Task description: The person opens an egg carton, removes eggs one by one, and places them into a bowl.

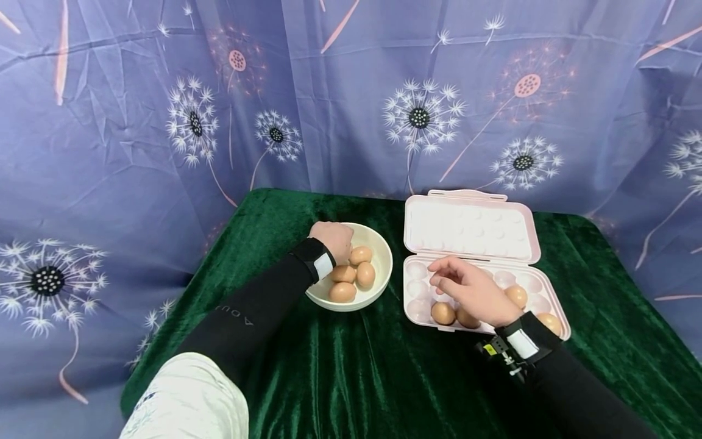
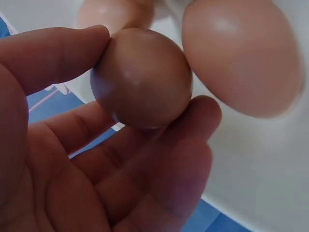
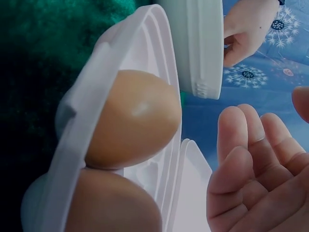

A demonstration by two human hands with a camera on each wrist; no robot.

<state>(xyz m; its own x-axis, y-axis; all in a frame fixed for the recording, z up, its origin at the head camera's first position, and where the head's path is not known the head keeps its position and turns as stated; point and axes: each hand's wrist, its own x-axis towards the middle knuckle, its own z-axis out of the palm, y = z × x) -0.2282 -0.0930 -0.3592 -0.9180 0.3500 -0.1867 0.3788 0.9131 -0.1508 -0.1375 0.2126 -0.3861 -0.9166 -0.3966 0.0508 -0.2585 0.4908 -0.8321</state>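
Observation:
My left hand (image 1: pixel 333 239) reaches into a cream bowl (image 1: pixel 385 268) from its far left side. In the left wrist view its thumb and fingers pinch a brown egg (image 2: pixel 140 77), with another egg (image 2: pixel 241 58) right beside it. Several more brown eggs (image 1: pixel 342 292) lie in the bowl. Over the pink egg box (image 1: pixel 412 311) hovers my right hand (image 1: pixel 474 289), fingers loosely bent and nothing in them. Brown eggs sit in some of the box's cups, two of them side by side along the near edge, including one egg (image 3: pixel 137 118) close to that hand.
The egg box's lid (image 1: pixel 471 228) stands folded back behind it. Bowl and box are side by side on a green velvet cloth (image 1: pixel 340 366). A purple dandelion-print curtain (image 1: pixel 351 91) hangs behind the table.

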